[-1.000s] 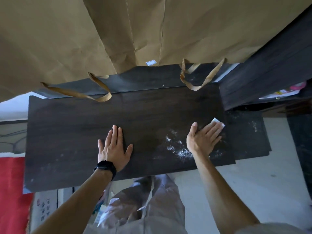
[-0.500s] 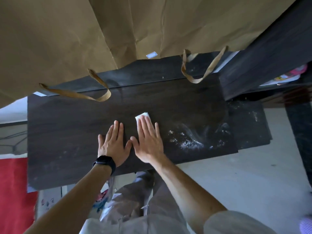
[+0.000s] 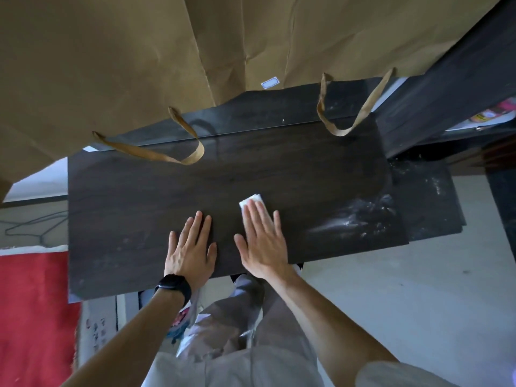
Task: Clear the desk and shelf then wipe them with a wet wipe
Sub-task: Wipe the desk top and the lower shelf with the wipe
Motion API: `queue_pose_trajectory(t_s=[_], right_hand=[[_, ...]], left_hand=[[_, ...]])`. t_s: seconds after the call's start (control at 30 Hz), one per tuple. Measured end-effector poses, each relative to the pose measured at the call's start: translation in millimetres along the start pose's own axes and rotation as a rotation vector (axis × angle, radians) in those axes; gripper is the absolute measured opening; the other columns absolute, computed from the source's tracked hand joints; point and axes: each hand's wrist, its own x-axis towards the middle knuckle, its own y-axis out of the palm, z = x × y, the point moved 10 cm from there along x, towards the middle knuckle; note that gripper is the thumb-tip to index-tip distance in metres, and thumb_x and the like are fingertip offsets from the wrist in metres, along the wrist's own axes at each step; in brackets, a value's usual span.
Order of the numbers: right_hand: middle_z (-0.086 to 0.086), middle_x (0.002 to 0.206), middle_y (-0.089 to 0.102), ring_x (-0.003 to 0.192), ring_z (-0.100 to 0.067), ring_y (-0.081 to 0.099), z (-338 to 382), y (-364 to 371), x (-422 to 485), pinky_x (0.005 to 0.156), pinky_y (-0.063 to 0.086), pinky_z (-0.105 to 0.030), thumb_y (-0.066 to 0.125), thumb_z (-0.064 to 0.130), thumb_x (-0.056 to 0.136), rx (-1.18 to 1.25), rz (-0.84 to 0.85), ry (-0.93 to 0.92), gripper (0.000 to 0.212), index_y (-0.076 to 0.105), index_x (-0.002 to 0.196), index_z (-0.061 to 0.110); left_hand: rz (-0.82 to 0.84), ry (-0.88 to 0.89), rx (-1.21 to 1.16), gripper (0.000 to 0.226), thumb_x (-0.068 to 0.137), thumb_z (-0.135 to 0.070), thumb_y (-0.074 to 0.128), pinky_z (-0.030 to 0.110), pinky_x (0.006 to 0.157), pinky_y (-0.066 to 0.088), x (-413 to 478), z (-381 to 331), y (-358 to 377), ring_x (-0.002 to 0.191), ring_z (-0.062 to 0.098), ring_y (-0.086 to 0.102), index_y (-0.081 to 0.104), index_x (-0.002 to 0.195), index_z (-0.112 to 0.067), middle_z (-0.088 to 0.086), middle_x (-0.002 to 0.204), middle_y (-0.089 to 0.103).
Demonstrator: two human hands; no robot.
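Observation:
A dark wood shelf board (image 3: 117,208) fills the middle of the head view. My right hand (image 3: 262,241) lies flat on it, fingers spread, pressing a folded white wet wipe (image 3: 251,199) whose corner shows past the fingertips. My left hand (image 3: 191,248), with a black band on the wrist, rests flat and empty on the board just left of it. A patch of white dust (image 3: 354,219) streaks the board's right part.
A large brown paper bag (image 3: 139,60) hangs over the far side, its two handles (image 3: 167,156) drooping onto the board. A dusty lower panel (image 3: 427,196) sticks out at the right. A red cloth (image 3: 33,317) lies lower left, pale floor (image 3: 405,297) lower right.
My right hand swept the wipe from the dusty right end leftward to beside my left hand, smearing the dust, then edged slightly right. My left hand stayed flat in place.

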Motion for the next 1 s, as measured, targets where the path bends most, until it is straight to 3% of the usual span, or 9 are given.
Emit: queue_pose_trajectory(t_s=[0.1, 0.23, 0.3, 0.43, 0.53, 0.7, 0.8, 0.87, 1.0], right_hand=[[0.004, 0.167, -0.004, 0.153, -0.011, -0.010, -27.6, -6.9, -4.1, 0.122, 0.013, -0.054, 0.021, 0.049, 0.104, -0.041, -0.013, -0.056, 0.065, 0.004, 0.159, 0.020], [-0.003, 0.167, -0.002, 0.153, -0.018, -0.007, -170.3, -36.7, -33.1, 0.120, 0.015, -0.058, 0.016, 0.050, 0.103, -0.038, -0.094, 0.501, 0.067, 0.000, 0.159, 0.016], [-0.009, 0.167, -0.002, 0.154, -0.022, -0.006, -167.1, -36.9, -40.0, 0.120, 0.015, -0.059, 0.015, 0.053, 0.102, -0.012, -0.118, 0.573, 0.072, -0.001, 0.158, 0.010], [-0.005, 0.166, -0.011, 0.152, -0.019, -0.015, -35.8, -4.7, -29.1, 0.123, -0.001, -0.051, 0.015, 0.053, 0.103, 0.015, -0.030, 0.150, 0.070, -0.003, 0.158, 0.014], [0.001, 0.167, -0.008, 0.153, -0.013, -0.012, -4.3, 8.8, -40.2, 0.122, 0.009, -0.054, 0.019, 0.049, 0.105, -0.037, 0.039, -0.146, 0.065, 0.001, 0.159, 0.017], [0.000, 0.167, -0.004, 0.153, -0.015, -0.009, -203.8, -29.5, -69.3, 0.122, 0.010, -0.058, 0.012, 0.051, 0.103, -0.061, -0.081, 0.480, 0.066, -0.001, 0.159, 0.019], [-0.006, 0.167, 0.000, 0.154, -0.020, -0.007, -237.4, -41.7, -75.8, 0.119, 0.015, -0.061, 0.012, 0.051, 0.101, 0.019, -0.125, 0.690, 0.070, 0.002, 0.158, 0.012], [-0.008, 0.167, 0.004, 0.154, -0.023, -0.006, -189.8, -39.8, -60.0, 0.120, 0.011, -0.061, 0.016, 0.049, 0.102, 0.022, -0.161, 0.600, 0.069, 0.008, 0.158, 0.009], [0.001, 0.167, -0.002, 0.153, -0.015, -0.009, -77.5, -12.0, -43.3, 0.123, 0.008, -0.055, 0.016, 0.049, 0.105, -0.013, -0.008, 0.006, 0.063, 0.005, 0.159, 0.017]], left_hand=[[0.027, 0.005, 0.026, 0.062, 0.100, -0.043, 0.026, 0.054, 0.119, 0.017, -12.2, 7.6, 9.1, 0.151, 0.022, 0.007, 0.012, 0.157, -0.024, -0.002, 0.165, 0.004], [0.054, -0.022, -0.004, 0.065, 0.101, -0.044, 0.030, 0.053, 0.121, 0.009, -11.1, 1.6, 15.4, 0.152, 0.021, -0.004, 0.002, 0.157, -0.026, -0.003, 0.165, -0.006], [0.043, -0.044, -0.036, 0.066, 0.101, -0.044, 0.031, 0.053, 0.120, 0.009, -12.6, -0.1, 16.4, 0.152, 0.022, -0.005, 0.002, 0.157, -0.025, -0.002, 0.165, -0.007], [0.021, -0.088, -0.064, 0.066, 0.101, -0.042, 0.032, 0.053, 0.120, 0.010, -15.1, 0.4, 19.9, 0.152, 0.022, -0.005, 0.004, 0.157, -0.023, -0.001, 0.165, -0.006], [0.005, -0.083, -0.034, 0.066, 0.101, -0.041, 0.033, 0.053, 0.121, 0.012, -13.9, -1.4, 21.1, 0.152, 0.023, -0.002, 0.006, 0.157, -0.020, 0.000, 0.165, -0.004], [0.020, 0.084, 0.002, 0.064, 0.101, -0.038, 0.035, 0.054, 0.120, 0.013, -5.3, -47.1, 23.9, 0.152, 0.022, 0.002, 0.009, 0.157, -0.022, -0.002, 0.165, -0.005], [0.017, 0.155, -0.007, 0.064, 0.098, -0.040, 0.034, 0.055, 0.118, 0.018, 1.9, -80.6, 24.6, 0.151, 0.024, 0.008, 0.015, 0.157, -0.022, -0.001, 0.165, 0.002], [0.043, 0.173, -0.008, 0.065, 0.096, -0.042, 0.031, 0.054, 0.118, 0.018, 5.1, -97.4, 28.6, 0.151, 0.024, 0.008, 0.015, 0.157, -0.024, -0.002, 0.165, 0.003], [0.046, 0.128, -0.011, 0.064, 0.100, -0.037, 0.038, 0.052, 0.120, 0.014, 5.6, -111.3, 31.3, 0.152, 0.021, 0.003, 0.012, 0.157, -0.023, -0.003, 0.165, -0.002]])
